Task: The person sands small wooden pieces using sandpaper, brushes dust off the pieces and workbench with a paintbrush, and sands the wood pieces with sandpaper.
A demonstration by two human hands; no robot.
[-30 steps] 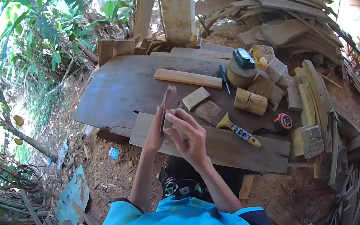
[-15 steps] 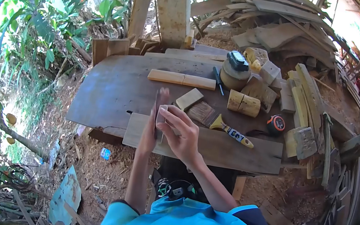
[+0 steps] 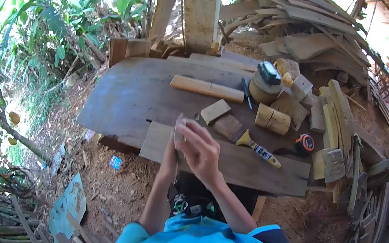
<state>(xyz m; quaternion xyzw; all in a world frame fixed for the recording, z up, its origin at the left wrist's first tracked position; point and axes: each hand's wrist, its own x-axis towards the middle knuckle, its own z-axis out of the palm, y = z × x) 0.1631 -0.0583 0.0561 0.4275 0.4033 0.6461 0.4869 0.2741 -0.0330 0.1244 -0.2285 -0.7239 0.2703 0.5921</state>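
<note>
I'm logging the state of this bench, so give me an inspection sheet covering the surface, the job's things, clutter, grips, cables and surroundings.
Surface: wooden bench top, with a narrower board along its near edge.
Job's things: small piece between the raised hands; blurred, material unclear.
Clutter: paintbrush, pale block, tape measure, cylindrical wood piece, light wooden strip.
Grips: right grip holds the small piece; left grip is partly hidden by it, its hold unclear.
Cables: nothing seen on the bench top.
Surroundings: stacked boards beyond the bench top, green plants to the left, littered brown ground.
</note>
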